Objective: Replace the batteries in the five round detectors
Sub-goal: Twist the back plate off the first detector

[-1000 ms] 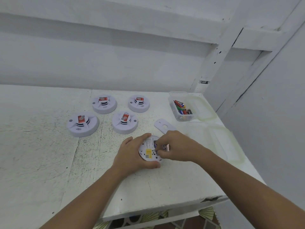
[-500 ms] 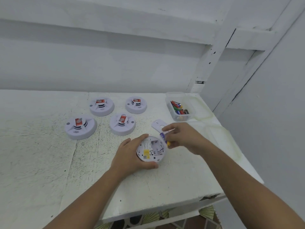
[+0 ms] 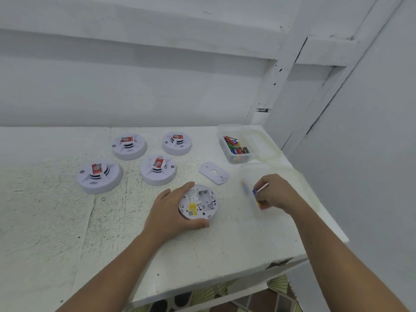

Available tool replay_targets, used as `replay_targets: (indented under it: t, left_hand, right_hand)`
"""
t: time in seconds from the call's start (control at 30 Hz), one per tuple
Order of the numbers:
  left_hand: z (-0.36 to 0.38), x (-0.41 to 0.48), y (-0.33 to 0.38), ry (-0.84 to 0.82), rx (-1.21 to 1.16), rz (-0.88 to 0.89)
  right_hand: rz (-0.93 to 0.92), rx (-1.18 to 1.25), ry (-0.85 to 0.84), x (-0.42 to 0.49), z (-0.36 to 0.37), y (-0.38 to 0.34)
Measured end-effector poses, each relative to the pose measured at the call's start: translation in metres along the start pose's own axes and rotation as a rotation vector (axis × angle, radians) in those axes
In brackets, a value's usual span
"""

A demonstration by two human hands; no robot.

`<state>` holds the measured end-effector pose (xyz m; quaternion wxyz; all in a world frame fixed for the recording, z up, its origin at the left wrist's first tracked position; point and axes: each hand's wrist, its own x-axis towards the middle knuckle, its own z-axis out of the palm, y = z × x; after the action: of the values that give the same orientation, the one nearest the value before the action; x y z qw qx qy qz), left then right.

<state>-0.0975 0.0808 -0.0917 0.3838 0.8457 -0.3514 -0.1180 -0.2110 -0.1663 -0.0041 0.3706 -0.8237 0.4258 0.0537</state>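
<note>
Nothing you can read, red stickers (image 3: 97,168) on detectors (image 3: 100,181) beyond your left fingers (image 3: 177,190) too small, yellow sticker (image 3: 192,207) between them blurred.

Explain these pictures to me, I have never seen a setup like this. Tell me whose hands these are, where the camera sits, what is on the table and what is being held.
There is no machine here: a person works with two bare hands. Every picture comes from one wide camera worn on that person's head, looking forward and down, so the arms reach in from the bottom edge.

On the white table sit four round detectors, face up. The left hand grips a fifth detector, turned on its face with the battery bay open. A loose cover lies just beyond it. The right hand, off to the side, pinches what looks like a small battery, too blurred to be sure. A clear box of batteries stands at the far right.
</note>
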Motion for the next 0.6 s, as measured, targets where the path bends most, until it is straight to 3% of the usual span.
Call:
replay_targets:
  t: [0.6]
  left_hand:
    - [-0.002, -0.004, 0.0062, -0.002, -0.003, -0.027]
  right_hand:
    - [0.022, 0.057, 0.008, 0.0065, 0.009, -0.0049]
